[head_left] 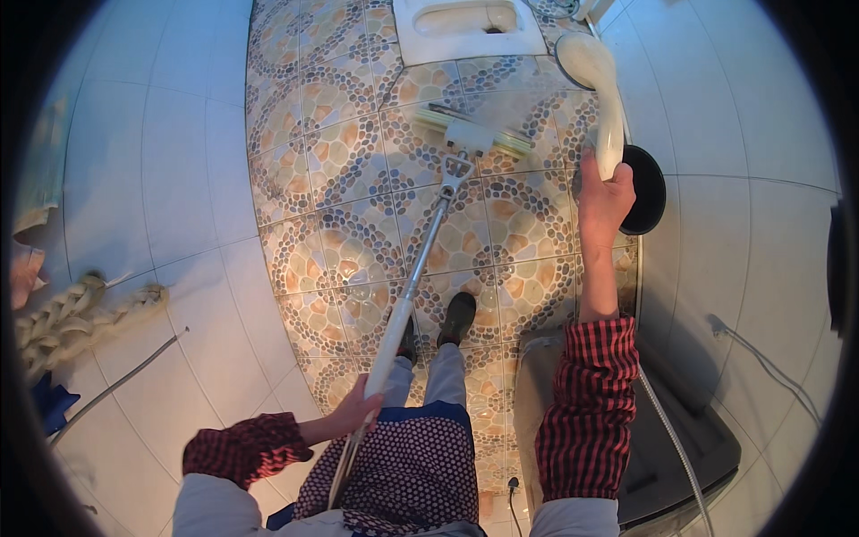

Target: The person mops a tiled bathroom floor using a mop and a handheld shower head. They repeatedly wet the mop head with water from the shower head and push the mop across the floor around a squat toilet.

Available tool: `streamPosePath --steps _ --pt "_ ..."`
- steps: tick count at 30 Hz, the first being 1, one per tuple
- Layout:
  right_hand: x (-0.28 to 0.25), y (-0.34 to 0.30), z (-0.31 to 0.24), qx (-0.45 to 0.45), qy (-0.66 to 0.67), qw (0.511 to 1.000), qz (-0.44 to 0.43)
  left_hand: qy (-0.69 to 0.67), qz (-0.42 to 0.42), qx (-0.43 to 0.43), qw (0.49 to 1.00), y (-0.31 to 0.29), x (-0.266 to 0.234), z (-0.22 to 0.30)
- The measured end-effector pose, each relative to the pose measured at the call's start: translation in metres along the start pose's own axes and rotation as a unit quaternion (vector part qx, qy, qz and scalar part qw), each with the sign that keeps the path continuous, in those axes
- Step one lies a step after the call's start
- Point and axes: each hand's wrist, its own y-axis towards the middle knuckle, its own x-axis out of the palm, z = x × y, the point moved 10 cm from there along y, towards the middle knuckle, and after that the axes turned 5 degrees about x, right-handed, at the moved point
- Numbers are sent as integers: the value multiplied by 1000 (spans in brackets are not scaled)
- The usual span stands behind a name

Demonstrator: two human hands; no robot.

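My left hand (356, 409) is closed round the white upper part of a mop handle (390, 345), low in front of my patterned apron. The silver pole runs forward to the mop head (469, 136), which has a white centre and pale yellow-green sides and rests on the pebble-patterned floor. Stretched far forward on the right, my right hand (606, 199) grips a white handheld shower head (592, 67) by its handle. Its broad, dark-rimmed face turns toward the floor on the left. A whitish haze hangs between it and the mop head.
A white squat toilet (474, 27) lies at the far end. Beside my right hand stands a round black container (649, 190) against the tiled wall. A large dark grey bin (671, 465) and a metal hose (678, 438) are near right. Pale braided strands (89, 313) hang at left.
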Motion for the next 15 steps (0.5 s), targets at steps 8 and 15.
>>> streamPosePath --steps 8,15 --pt "-3 17 33 15 123 992 -39 486 -243 -67 837 168 -102 71" --pt "-10 25 33 -11 127 991 -29 648 172 464 579 378 -27 387"
